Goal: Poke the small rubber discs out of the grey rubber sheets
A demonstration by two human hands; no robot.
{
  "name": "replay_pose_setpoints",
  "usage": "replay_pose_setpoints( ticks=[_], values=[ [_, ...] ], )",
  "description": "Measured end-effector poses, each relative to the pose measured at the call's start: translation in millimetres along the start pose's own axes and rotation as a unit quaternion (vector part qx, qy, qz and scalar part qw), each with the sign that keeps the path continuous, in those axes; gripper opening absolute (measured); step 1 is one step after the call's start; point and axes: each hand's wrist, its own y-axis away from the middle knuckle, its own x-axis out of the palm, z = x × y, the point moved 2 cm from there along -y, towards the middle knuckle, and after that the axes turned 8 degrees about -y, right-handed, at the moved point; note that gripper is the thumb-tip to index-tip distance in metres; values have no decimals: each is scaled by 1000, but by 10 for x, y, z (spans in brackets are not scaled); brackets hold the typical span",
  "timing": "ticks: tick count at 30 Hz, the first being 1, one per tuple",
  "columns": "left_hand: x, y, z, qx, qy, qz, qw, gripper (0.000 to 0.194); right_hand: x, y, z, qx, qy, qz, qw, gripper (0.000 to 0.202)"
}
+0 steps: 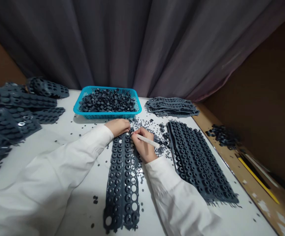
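Observation:
A long dark grey rubber sheet [122, 183] of moulded rings lies lengthwise in front of me, with round holes along its right column. My left hand [119, 127] is at the sheet's far end, fingers bent together and gripping it there; the fingertips are partly hidden. In my right hand [144, 144] is a white pen-like stick [147, 141], pinched between thumb and fingers, its tip down at the sheet's far right part. Small dark discs [142, 124] are scattered around both hands.
A blue plastic basket [105, 115] full of small dark rubber pieces stands behind the hands. More ringed sheets lie stacked at right [199, 160], back right [172, 106] and left [9, 121]. Loose pieces [223, 136] and a yellow tool [258, 178] lie on the right-hand wooden ledge.

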Motion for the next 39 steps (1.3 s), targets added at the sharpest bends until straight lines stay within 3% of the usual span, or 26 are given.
replay_pose_setpoints(
  ticks=[8, 13, 26, 39],
  values=[
    [137, 71, 120, -90, 85, -99, 987, 9, 4, -3, -35, -2, 5, 0, 1000, 12],
    [151, 100, 109, -126, 122, -126, 976, 12, 8, -3, -41, 1, 7, -3, 1000, 12],
    [161, 118, 142, -183, 162, -134, 960, 24, 7, -2, -36, -4, 5, -4, 1000, 12],
    [119, 128, 164, -155, 193, -96, 964, 30, -6, 35, -29, 10, -16, 2, 1000, 15]
  ],
)
